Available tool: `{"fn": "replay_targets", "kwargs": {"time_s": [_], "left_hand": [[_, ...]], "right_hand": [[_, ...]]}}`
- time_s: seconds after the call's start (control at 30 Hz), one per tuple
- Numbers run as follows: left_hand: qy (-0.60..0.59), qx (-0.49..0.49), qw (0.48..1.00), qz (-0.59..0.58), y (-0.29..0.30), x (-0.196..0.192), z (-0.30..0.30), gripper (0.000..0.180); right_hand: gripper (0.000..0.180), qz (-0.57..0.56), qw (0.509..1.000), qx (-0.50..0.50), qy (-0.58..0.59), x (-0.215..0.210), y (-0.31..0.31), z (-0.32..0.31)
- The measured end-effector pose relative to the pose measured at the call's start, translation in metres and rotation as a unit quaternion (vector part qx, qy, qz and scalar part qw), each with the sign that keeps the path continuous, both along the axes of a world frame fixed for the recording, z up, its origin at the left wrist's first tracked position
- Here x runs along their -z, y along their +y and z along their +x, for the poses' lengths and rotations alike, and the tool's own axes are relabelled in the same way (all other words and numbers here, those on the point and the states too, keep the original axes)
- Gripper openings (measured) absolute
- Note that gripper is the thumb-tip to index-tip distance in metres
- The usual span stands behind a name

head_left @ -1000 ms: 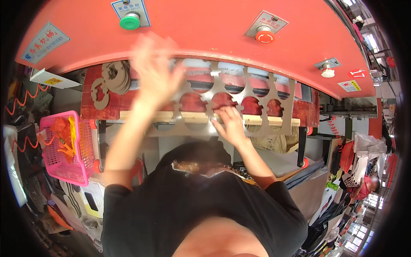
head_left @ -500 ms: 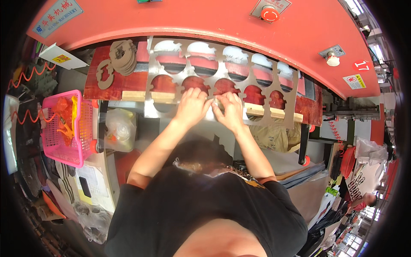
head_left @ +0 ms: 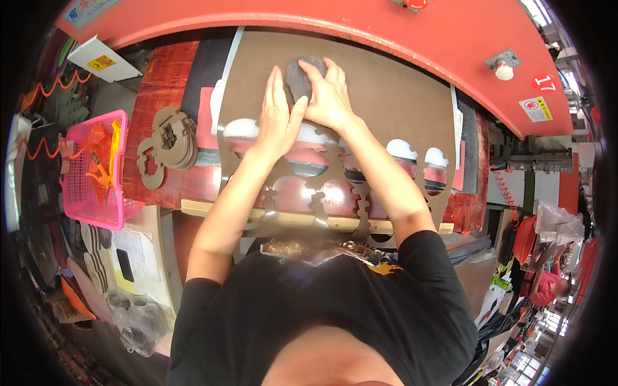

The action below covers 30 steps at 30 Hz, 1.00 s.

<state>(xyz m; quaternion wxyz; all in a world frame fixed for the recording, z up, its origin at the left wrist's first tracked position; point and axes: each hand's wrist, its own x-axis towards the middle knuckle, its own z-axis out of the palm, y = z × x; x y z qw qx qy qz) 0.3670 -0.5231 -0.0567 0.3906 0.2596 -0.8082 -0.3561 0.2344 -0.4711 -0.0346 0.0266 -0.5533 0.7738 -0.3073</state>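
A brown sheet with rows of rounded, notched cut-outs along its near part lies across the machine bed. On its uncut far part sits a dark grey, rounded, notched block, partly covered by my right hand. That hand's fingers curve over the block's right side and hold it. My left hand lies at the block's left, fingers stretched out and apart from the thumb, the palm over the sheet near a cut-out. To the left, a stack of notched grey-brown cut pieces rests on the red board.
A red machine beam runs along the far side, with a white-topped knob at right. A wooden strip edges the bed. At left stand a pink basket and a phone on papers. Another person is far right.
The sheet now shows an uncut far part, its cut-outs lying nearer me. Both hands have moved from its near edge to the far part. The dark block has come into view under my right hand.
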Motion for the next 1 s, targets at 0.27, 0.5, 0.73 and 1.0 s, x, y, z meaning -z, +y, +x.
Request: {"fn": "replay_targets", "kwargs": {"time_s": [0.27,0.5,0.73,1.0], "left_hand": [[-0.203,0.0,0.958,-0.202,0.069,0.014,0.054,0.061],[-0.187,-0.015,0.957,-0.223,0.092,0.017,0.068,0.045],[-0.2,-0.01,0.955,-0.219,0.081,0.014,0.061,0.046],[-0.122,0.004,0.972,-0.201,0.046,0.004,0.028,0.04]], "right_hand": [[0.083,-0.122,0.866,-0.097,-0.475,0.0,0.066,0.004],[0.084,-0.028,0.975,-0.008,-0.22,-0.021,0.137,-0.022],[0.085,0.067,0.997,-0.027,-0.012,-0.002,0.133,-0.019],[0.079,-0.072,0.993,-0.017,-0.086,-0.013,0.105,-0.08]]}}
